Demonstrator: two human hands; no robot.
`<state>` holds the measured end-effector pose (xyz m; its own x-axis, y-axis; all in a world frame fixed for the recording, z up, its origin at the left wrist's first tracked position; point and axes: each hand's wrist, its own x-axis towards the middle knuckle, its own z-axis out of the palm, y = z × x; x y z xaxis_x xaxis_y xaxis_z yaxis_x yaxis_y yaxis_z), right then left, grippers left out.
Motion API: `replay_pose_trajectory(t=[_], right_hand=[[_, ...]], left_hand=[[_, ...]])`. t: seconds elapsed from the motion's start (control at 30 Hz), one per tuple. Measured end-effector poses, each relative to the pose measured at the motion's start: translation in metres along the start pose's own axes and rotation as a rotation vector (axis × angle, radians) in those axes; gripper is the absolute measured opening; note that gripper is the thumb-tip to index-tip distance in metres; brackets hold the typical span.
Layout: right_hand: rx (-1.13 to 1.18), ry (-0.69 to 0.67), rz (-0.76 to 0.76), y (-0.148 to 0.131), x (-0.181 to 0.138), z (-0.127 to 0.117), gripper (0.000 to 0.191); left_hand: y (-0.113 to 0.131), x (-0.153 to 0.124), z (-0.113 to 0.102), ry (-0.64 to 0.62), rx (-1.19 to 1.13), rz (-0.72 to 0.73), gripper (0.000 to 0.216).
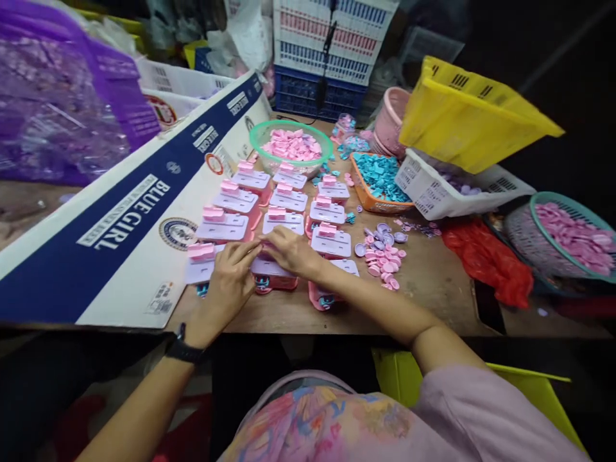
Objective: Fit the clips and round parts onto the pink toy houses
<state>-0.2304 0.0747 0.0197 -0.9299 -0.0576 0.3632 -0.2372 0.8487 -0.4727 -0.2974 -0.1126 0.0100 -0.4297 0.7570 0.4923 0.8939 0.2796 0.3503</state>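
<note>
My left hand (231, 276) and my right hand (289, 250) meet over a lilac-topped plastic toy piece (274, 269) in the front of the middle column. Their fingers are closed and pressed together at its upper left edge. Whatever small part lies between the fingertips is hidden. Around them stand several like pieces in rows, each a lilac panel (222, 226) over a pink base, most with a pink block (328, 230) on top. Bits of turquoise show under the front ones. Another lilac-topped piece (344, 266) lies partly beneath my right forearm.
Loose pink and lilac caps (385, 260) lie to the right. Behind are a green bowl (255, 138) of pink parts and an orange basket (380, 204) of turquoise parts. A carton wall (129, 212) borders the left. Red plastic bag (491, 260) and phone (488, 308) lie right.
</note>
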Motion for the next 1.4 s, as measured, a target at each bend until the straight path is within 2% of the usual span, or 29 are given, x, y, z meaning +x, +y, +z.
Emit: replay_pose_trajectory(t=[0.27,0.37,0.47,0.57,0.67,0.73,0.8,0.9,1.0,1.1,1.17,1.27,1.4], right_hand=[[0.059,0.001,-0.018,0.005,0.001,0.000,0.015],[0.163,0.025,-0.080,0.009,-0.003,-0.014,0.020],[0.225,0.136,-0.071,0.022,-0.009,-0.044,0.023],[0.170,0.256,0.063,0.053,-0.002,-0.090,0.021],[0.001,0.347,0.222,0.100,0.029,-0.135,0.023],[-0.137,0.317,0.308,0.134,0.063,-0.155,0.024],[-0.288,0.227,0.379,0.167,0.103,-0.162,0.026],[-0.481,-0.009,0.462,0.206,0.161,-0.153,0.031],[-0.520,-0.212,0.518,0.231,0.208,-0.131,0.042],[-0.501,-0.327,0.552,0.245,0.237,-0.108,0.054],[-0.494,-0.396,0.572,0.251,0.246,-0.096,0.053],[-0.502,-0.437,0.583,0.257,0.250,-0.084,0.042],[-0.521,-0.341,0.549,0.260,0.246,-0.081,0.036]], left_hand=[[0.004,-0.002,-0.005,-0.030,0.209,0.068,0.061],[0.008,0.000,-0.004,0.045,0.248,0.059,0.057],[0.014,0.001,0.001,0.059,0.258,0.096,0.055],[0.017,0.001,0.005,0.025,0.247,0.137,0.057],[0.015,-0.001,0.007,0.018,0.254,0.139,0.060],[0.012,-0.004,0.008,0.006,0.256,0.137,0.065],[0.009,-0.007,0.010,0.004,0.229,0.127,0.069],[0.008,-0.010,0.015,0.057,0.162,0.084,0.068],[0.009,-0.010,0.021,0.144,0.133,0.045,0.063],[0.010,-0.008,0.025,0.202,0.137,0.032,0.059],[0.010,-0.007,0.027,0.233,0.128,0.034,0.057],[0.012,-0.006,0.027,0.256,0.105,0.040,0.053],[0.016,-0.006,0.026,0.255,0.108,0.025,0.044]])
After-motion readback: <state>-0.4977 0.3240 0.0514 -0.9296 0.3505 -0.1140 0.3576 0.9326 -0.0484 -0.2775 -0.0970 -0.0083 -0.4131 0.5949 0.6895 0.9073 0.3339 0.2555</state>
